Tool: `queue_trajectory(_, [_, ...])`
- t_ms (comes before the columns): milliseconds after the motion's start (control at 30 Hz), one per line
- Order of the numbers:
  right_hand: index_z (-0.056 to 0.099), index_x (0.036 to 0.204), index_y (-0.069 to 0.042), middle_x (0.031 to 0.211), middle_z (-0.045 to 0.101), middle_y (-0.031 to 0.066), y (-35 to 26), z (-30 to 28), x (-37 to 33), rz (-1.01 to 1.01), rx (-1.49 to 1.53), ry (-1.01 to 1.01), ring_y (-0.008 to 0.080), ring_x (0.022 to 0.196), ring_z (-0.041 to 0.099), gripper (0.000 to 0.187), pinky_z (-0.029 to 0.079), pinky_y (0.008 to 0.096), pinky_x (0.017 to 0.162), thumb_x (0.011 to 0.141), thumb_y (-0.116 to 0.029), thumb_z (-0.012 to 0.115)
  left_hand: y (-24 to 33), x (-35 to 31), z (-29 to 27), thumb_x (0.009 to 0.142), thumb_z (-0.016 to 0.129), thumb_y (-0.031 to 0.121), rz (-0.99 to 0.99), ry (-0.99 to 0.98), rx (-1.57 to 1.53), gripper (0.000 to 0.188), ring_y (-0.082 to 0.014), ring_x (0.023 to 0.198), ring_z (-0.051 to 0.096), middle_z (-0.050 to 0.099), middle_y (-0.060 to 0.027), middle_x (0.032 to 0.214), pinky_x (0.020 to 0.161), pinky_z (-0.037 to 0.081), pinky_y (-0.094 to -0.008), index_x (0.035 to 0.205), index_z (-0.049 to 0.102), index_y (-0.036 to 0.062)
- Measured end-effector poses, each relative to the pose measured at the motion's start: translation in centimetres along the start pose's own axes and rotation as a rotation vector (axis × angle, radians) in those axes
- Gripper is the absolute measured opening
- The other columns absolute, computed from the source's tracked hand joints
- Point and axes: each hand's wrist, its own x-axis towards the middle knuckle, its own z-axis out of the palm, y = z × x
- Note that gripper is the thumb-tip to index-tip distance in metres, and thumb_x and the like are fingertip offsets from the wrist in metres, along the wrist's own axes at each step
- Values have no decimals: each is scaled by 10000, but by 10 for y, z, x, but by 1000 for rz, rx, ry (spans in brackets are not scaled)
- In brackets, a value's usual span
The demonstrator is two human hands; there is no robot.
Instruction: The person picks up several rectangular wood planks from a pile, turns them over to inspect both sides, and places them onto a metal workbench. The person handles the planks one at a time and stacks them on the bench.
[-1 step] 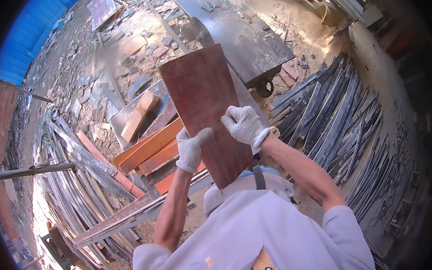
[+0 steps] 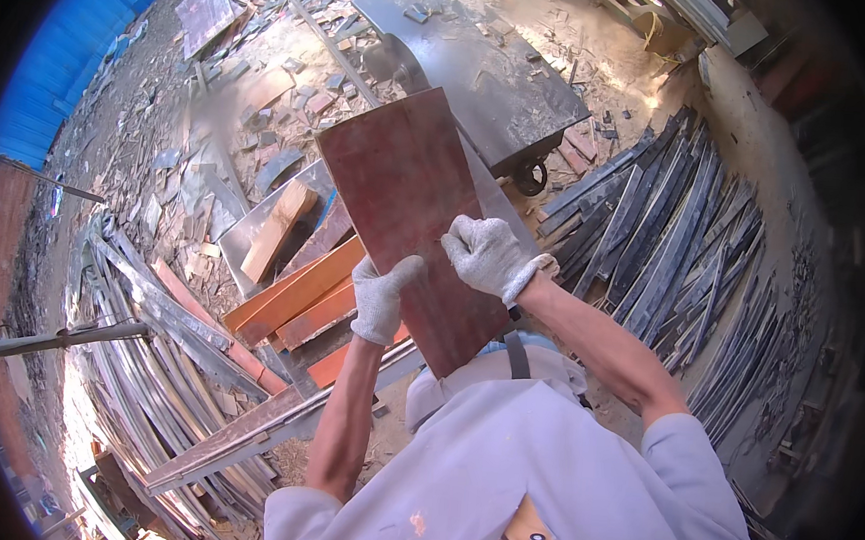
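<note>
left grip (image 2: 378,301) clasping red-brown board (image 2: 398,182), right grip (image 2: 488,259) curled tight over it, contents unclear, nearly unchanged

Sandy ground (image 2: 555,23) carries scattered board scraps (image 2: 268,89), long dark strips (image 2: 657,216) and a pale bundled pile (image 2: 161,351).

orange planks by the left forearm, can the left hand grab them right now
Probably not while the left hand grips the reddish-brown board; once freed it might, since the orange planks show just to its left, nothing seen between.
</note>
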Motion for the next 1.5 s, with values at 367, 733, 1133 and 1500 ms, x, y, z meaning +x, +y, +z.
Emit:
queue_trajectory(367, [610,815,-53,683,657,218,-11,0,7,-92,-143,-121,436,692,688,230,555,511,616,974,-210,667,1,7,-9,911,765,8,-115,-18,-101,194,-210,798,731,763,-91,943,740,600,-373,1100,721,0])
queue_trajectory(733, [614,822,-54,753,694,90,10,0,6,37,-162,-135,251,630,706,339,575,427,648,1007,-325,699,-1,15,-1,911,780,78,-88,-75,-33,204,-205,768,713,746,-82,904,722,599,-381,1086,713,-2])
queue_trajectory(1133, [617,1455,-47,1198,755,-12,68,-58,59,359,1435,-407,131,1109,701,475,589,329,986,1041,-258,722,33,74,18,903,841,343,-88,-348,-221,455,-212,802,720,729,-41,930,719,602,-392,1211,666,58])
queue_trajectory(1500, [553,1504,-42,1256,729,69,119,-101,12,403,1473,-442,192,1144,698,634,579,354,1000,985,-337,766,-38,82,102,955,793,316,-274,-339,-505,541,-320,1152,727,738,-134,1283,1029,588,-526,1386,634,31])
